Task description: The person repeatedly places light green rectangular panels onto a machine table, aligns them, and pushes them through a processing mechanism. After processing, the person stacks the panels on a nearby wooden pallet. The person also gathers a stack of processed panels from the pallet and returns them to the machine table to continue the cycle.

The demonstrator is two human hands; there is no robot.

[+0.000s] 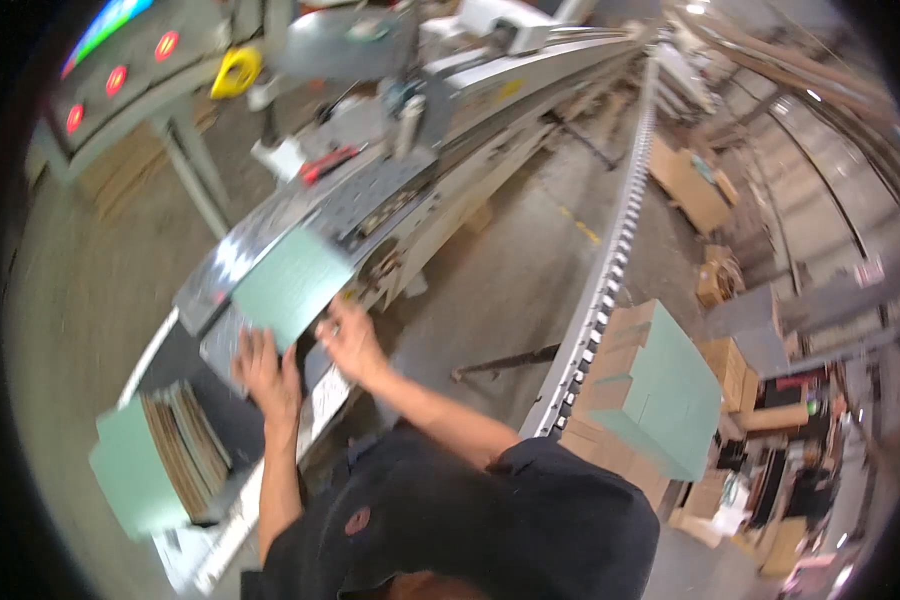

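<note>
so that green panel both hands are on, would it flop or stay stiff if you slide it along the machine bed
The green panel probably stays stiff: its edges look straight and it lies flat on the machine bed with no sag. It looks thin, so likely light for its size. The left hand and right hand sit at its near edge, and its smooth face suggests it would slide easily.

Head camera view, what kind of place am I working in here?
Probably a woodworking or panel factory floor: a long feed machine, stacks of green-faced panels on the concrete floor, and both hands feeding a green panel onto the machine bed.
</note>
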